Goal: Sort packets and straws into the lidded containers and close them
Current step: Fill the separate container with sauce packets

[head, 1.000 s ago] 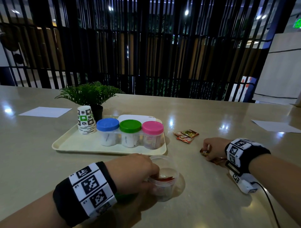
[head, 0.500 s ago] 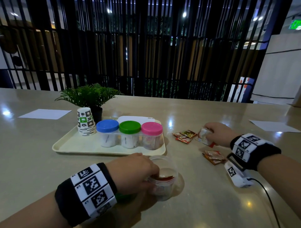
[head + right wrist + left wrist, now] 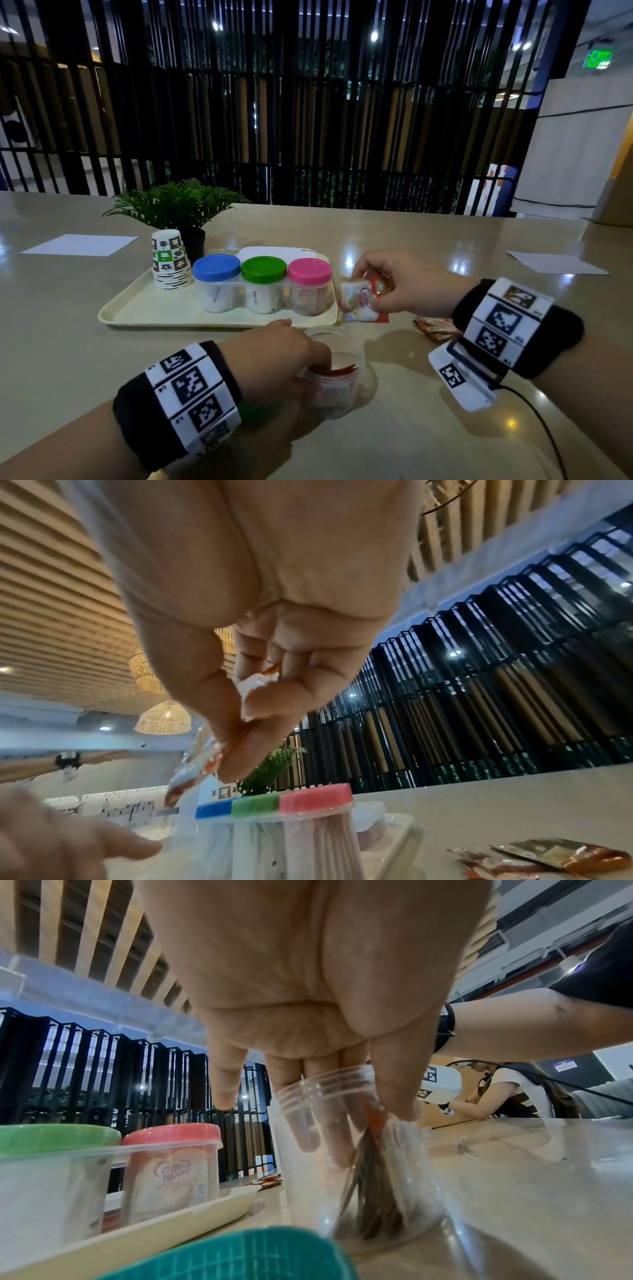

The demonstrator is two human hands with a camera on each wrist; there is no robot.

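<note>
An open clear container (image 3: 337, 387) stands on the table in front of the tray, with red and white packets inside. My left hand (image 3: 308, 363) grips its rim, thumb and fingers curled round the wall (image 3: 363, 1118). My right hand (image 3: 368, 289) hovers above and to the right of it, pinching a small bunch of white and red creamer packets (image 3: 359, 298); they dangle from the fingertips (image 3: 253, 704). A green lid (image 3: 253, 413) lies under my left wrist. Loose packets (image 3: 436, 329) lie on the table below my right wrist.
A cream tray (image 3: 137, 308) holds three closed containers with blue (image 3: 215, 267), green (image 3: 263, 269) and pink (image 3: 310, 270) lids, and a stack of paper cups (image 3: 169, 260). A potted plant (image 3: 178, 209) stands behind it. Paper sheets (image 3: 78, 245) lie far left and far right.
My right hand picked packets off the table, lifted them and carried them left, to just above the open container. My left hand stayed on the container.
</note>
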